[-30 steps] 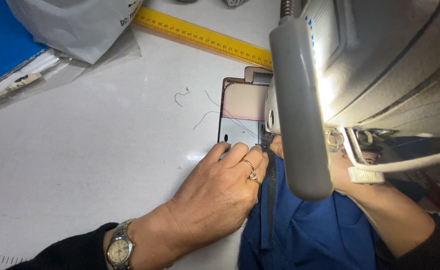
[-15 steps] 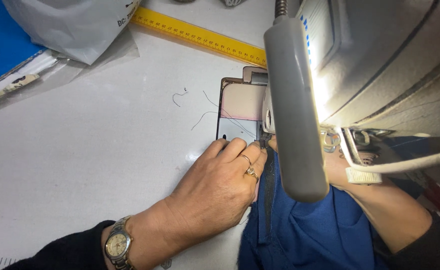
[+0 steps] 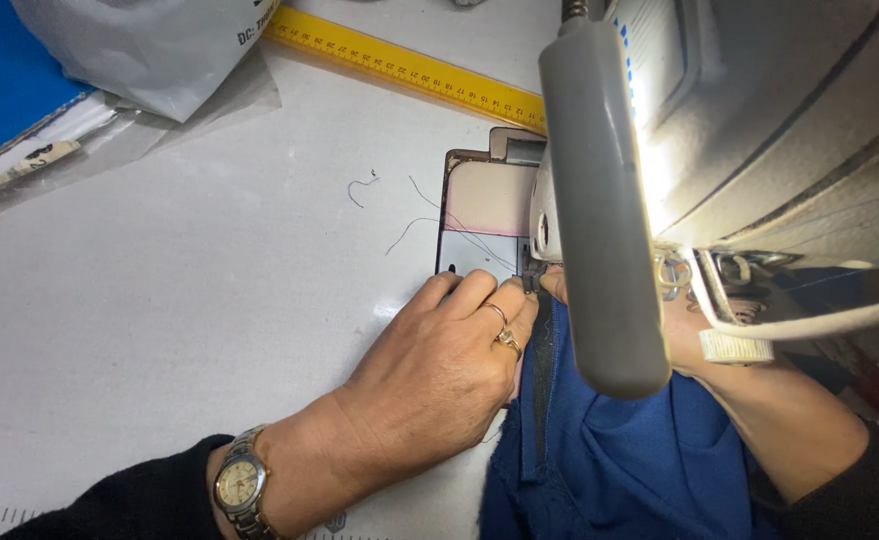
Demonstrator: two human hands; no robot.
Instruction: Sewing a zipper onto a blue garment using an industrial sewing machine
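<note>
The left hand (image 3: 439, 365) lies flat, palm down, its fingers (image 3: 479, 295) stretched together toward 12 o'clock and pressing the edge of the blue fabric (image 3: 609, 450) onto the desk (image 3: 179, 300); they grip nothing, only hold the cloth down. 2 rings sit on one finger, and the fingertips rest just short of the metal needle plate (image 3: 474, 225), which lies at 12 o'clock from the hand. A dark seam strip runs along the fabric's left edge, just beside the hand at 3 o'clock.

The right hand (image 3: 679, 335) is at 3 o'clock from the left, resting on the same fabric, but the grey lamp arm (image 3: 599, 220) and the sewing machine head (image 3: 779, 120) cover most of it, so I cannot tell how its fingers are set. Only its forearm shows clearly, running out to 4 o'clock.

A wristwatch (image 3: 239, 485) with a metal band sits on the left wrist at 7 o'clock, next to a black sleeve. Loose threads (image 3: 399, 205) lie on the desk at 11 o'clock from the hand. Farther out at 12 o'clock a yellow ruler (image 3: 409, 65) lies slanted, and at 10 o'clock a grey plastic bag (image 3: 149, 50) rests well apart from the hands.
</note>
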